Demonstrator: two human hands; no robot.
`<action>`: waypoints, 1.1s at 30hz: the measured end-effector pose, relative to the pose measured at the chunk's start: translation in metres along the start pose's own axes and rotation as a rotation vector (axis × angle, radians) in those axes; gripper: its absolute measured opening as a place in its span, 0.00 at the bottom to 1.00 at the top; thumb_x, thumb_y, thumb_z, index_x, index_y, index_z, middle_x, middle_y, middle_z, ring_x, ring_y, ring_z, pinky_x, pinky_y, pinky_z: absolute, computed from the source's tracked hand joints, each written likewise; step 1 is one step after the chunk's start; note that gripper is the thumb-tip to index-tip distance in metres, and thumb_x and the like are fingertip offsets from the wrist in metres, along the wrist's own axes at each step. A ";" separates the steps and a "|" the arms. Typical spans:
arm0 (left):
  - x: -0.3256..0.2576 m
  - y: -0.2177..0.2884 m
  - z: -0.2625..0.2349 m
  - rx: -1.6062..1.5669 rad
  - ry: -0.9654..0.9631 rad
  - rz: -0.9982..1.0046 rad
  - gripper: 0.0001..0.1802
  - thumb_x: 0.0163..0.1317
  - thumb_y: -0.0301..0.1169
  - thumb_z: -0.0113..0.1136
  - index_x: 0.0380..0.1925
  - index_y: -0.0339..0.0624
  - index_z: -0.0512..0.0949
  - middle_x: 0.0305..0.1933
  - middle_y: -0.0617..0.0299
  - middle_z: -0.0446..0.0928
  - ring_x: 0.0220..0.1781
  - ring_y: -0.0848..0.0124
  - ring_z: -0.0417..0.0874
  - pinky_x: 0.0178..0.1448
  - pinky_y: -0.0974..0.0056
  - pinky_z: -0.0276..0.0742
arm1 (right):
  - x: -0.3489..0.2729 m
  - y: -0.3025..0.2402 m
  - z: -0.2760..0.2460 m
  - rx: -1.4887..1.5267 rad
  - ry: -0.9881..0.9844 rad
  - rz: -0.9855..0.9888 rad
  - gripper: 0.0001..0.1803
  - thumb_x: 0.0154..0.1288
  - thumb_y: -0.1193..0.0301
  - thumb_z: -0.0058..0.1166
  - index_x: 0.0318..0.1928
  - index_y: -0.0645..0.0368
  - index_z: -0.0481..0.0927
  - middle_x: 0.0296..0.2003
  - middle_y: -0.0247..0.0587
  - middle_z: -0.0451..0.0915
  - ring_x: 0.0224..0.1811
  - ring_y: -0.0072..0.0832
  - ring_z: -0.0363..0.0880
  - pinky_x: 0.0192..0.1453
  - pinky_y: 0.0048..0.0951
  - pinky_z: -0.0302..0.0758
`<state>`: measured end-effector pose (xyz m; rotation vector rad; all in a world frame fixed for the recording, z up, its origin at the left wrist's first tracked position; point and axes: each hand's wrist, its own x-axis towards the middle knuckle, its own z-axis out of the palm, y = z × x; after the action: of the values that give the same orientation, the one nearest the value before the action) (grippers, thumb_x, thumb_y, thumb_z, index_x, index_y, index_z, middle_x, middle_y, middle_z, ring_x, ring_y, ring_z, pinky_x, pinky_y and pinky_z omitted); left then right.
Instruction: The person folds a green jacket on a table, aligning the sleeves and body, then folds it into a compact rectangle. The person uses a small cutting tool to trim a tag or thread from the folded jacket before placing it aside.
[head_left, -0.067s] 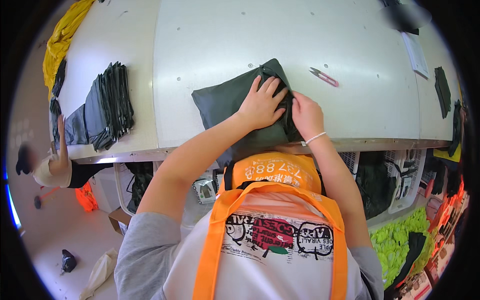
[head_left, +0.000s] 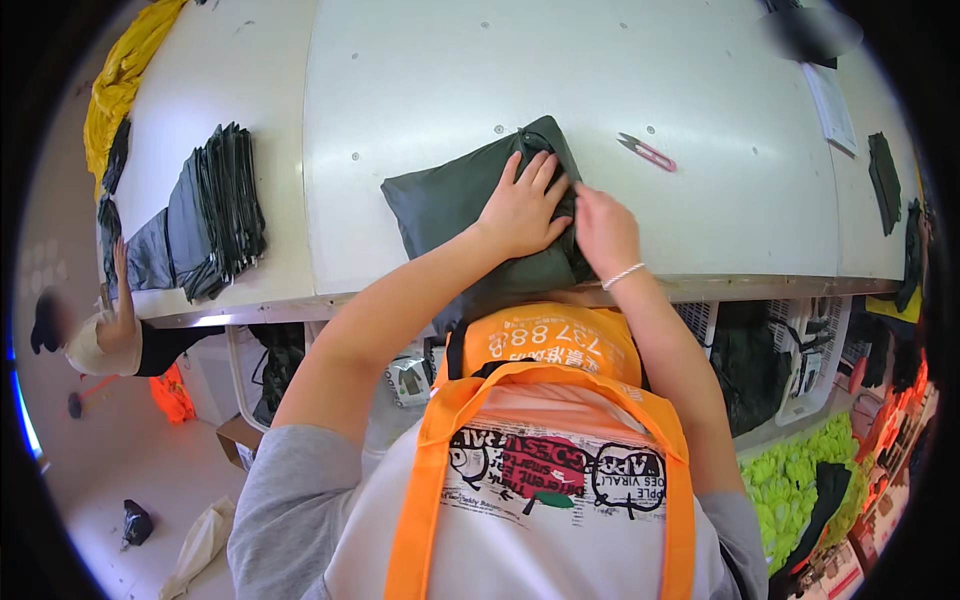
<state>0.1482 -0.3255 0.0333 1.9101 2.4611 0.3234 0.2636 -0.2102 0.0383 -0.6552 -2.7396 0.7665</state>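
Observation:
A dark green bundle of smooth folded fabric (head_left: pixel 450 195) lies on the pale table right in front of me, its lower corner hanging over the near edge. My left hand (head_left: pixel 520 208) presses on it from above, fingers stretched and spread. At the bundle's right edge, my right hand (head_left: pixel 606 232) is closed, thumb and forefinger pinching the fabric edge. Part of that edge is hidden behind my fingers. A pair of thread snips (head_left: pixel 648 152) with a pink handle lies on the table beyond my right hand, apart from the fabric.
Dark folded pieces (head_left: pixel 215 210) stand stacked on the left of the table (head_left: pixel 420 80). Yellow cloth (head_left: pixel 125 70) hangs at the far left, near another person (head_left: pixel 105 335). White paper (head_left: pixel 830 105) lies far right. Under the table edge are white baskets (head_left: pixel 805 375); bright green cloth (head_left: pixel 800 470) sits lower right.
My right hand has shifted slightly up and left along the fabric's right edge, its fingers curling more. My left hand stays in place on the bundle.

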 end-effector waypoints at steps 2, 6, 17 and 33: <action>0.007 0.001 0.017 0.267 -0.251 -0.023 0.30 0.60 0.48 0.44 0.51 0.34 0.75 0.65 0.39 0.62 0.72 0.50 0.54 0.71 0.41 0.46 | 0.000 -0.014 0.014 -0.115 -0.102 -0.091 0.14 0.63 0.72 0.44 0.47 0.59 0.77 0.31 0.47 0.79 0.32 0.45 0.79 0.37 0.43 0.76; 0.014 -0.008 0.025 0.085 -0.157 -0.104 0.33 0.54 0.50 0.53 0.51 0.33 0.74 0.64 0.40 0.63 0.72 0.50 0.55 0.72 0.44 0.47 | 0.000 -0.006 0.004 -0.038 -0.127 -0.098 0.16 0.62 0.73 0.43 0.49 0.63 0.75 0.33 0.48 0.79 0.34 0.44 0.79 0.38 0.42 0.77; 0.019 0.021 0.010 0.110 -0.150 -0.402 0.51 0.45 0.59 0.61 0.63 0.34 0.62 0.70 0.49 0.56 0.75 0.54 0.46 0.69 0.32 0.40 | -0.058 -0.002 -0.016 -0.125 -0.077 0.070 0.11 0.58 0.76 0.48 0.43 0.62 0.73 0.27 0.52 0.79 0.29 0.49 0.79 0.33 0.47 0.75; 0.028 -0.014 -0.005 -0.071 0.004 -0.576 0.45 0.41 0.60 0.67 0.57 0.49 0.68 0.63 0.57 0.65 0.64 0.57 0.65 0.64 0.45 0.58 | 0.000 0.005 0.007 -0.219 0.026 0.051 0.11 0.59 0.75 0.49 0.43 0.60 0.73 0.36 0.46 0.76 0.39 0.43 0.77 0.41 0.41 0.77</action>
<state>0.1265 -0.3027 0.0389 1.0967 2.8028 0.3843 0.2629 -0.2092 0.0302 -0.7755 -2.8174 0.4673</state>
